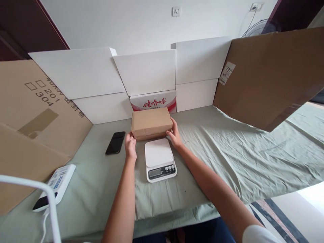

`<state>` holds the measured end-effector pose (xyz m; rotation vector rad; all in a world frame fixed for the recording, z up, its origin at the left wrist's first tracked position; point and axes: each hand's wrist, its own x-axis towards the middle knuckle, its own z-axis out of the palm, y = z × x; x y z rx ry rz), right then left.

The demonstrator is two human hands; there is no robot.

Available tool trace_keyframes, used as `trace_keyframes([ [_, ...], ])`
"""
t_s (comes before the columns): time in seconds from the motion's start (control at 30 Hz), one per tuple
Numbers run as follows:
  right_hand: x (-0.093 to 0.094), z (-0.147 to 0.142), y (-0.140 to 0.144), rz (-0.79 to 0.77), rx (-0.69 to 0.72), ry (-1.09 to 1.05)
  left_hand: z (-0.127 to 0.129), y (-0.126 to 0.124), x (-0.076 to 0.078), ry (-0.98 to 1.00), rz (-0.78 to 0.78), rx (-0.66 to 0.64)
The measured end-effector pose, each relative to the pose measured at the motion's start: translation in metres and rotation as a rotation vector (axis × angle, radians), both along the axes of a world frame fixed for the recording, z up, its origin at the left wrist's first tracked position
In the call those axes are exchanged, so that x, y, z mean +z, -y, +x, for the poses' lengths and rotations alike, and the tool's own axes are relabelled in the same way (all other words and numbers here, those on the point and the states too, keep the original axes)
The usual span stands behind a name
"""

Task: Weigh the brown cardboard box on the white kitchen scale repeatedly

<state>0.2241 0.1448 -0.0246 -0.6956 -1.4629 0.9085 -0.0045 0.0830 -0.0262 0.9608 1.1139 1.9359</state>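
Left hand: my left hand (130, 145) presses its fingers against the left end of the cardboard box (151, 123), curled on its lower corner.
Right hand: my right hand (174, 135) cups the right end, fingers spread up the side.
Box place: centre of the frame, just behind the white kitchen scale (160, 159); whether it rests on the desk (227, 148) I cannot tell.
Handling: stiff, sealed card, probably light; smooth faces, so gripping both short ends seems safest.
Left of box: a black phone (115, 142) lies flat.
Lower left: a white power strip (56, 185).
Behind: white boards (146, 72).
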Motion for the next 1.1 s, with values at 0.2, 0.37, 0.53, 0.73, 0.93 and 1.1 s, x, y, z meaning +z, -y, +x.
trace_keyframes([
  [0.2, 0.002, 0.0, -0.002, -0.04, -0.022, -0.012, -0.001, -0.004, -0.013, 0.027, -0.103, -0.003],
  [0.37, -0.002, 0.0, -0.008, -0.071, -0.003, -0.012, 0.001, -0.006, -0.018, 0.025, -0.138, 0.017],
  [0.53, -0.01, 0.002, -0.012, -0.11, 0.015, -0.119, -0.004, -0.004, -0.014, 0.013, -0.109, 0.033],
  [0.73, -0.019, 0.01, -0.02, -0.252, -0.193, -0.321, -0.027, 0.003, -0.008, 0.086, 0.002, 0.24],
  [0.93, -0.026, 0.014, -0.029, -0.314, -0.192, -0.378, -0.023, 0.001, -0.012, 0.121, -0.087, 0.108],
  [1.1, -0.029, 0.011, -0.028, -0.233, -0.122, -0.284, -0.015, 0.0, -0.013, 0.08, -0.198, -0.011],
])
